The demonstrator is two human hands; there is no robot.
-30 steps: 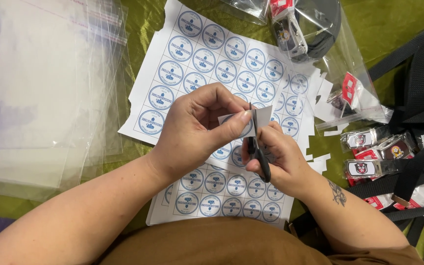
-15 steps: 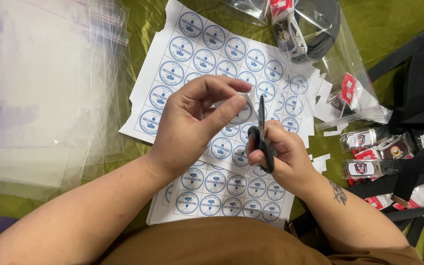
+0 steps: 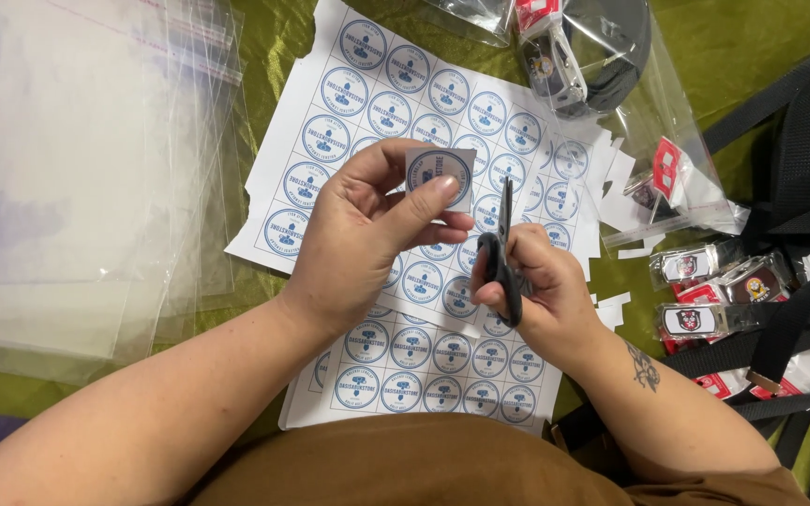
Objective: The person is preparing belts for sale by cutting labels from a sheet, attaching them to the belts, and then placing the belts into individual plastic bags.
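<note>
Head view shows the right hand (image 3: 536,290) gripping small black scissors (image 3: 503,258), blades upright and nearly shut. Just beside it, the left hand (image 3: 358,234) pinches a cut-out square label (image 3: 440,173) between thumb and fingers, above printed sheets of round blue labels (image 3: 396,103). Farther out lie clear plastic bags (image 3: 77,159) on the left, and black straps (image 3: 799,150) and bagged buckles (image 3: 714,290) on the right.

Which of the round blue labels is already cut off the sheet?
The square-cut label pinched in the left hand; all the others lie on the printed sheets.
</note>
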